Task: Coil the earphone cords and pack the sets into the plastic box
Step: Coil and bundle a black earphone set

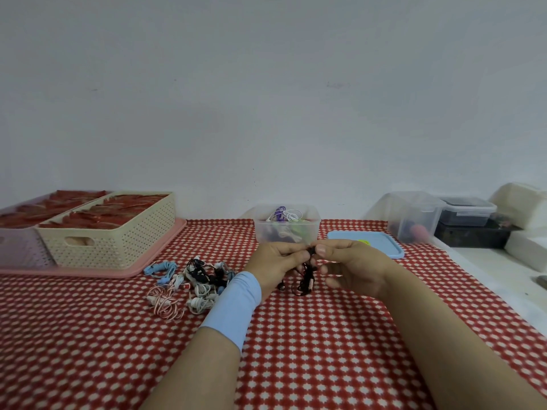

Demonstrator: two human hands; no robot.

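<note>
Left hand (275,261) pinches top of tangled black earphone cord (305,281), thumb against curled fingers. Right hand (352,264) nips same spot with thumb and forefinger, other fingers loose. Rest of cord dangles over mid-table, guessing so kinks drop out before coiling. Clear plastic box (314,232) at far edge, open, few sets inside, handy for the drop. Flat blue lid (381,247) parked right of it. Mixed earphone pile (195,279) waits left of hands.
</note>
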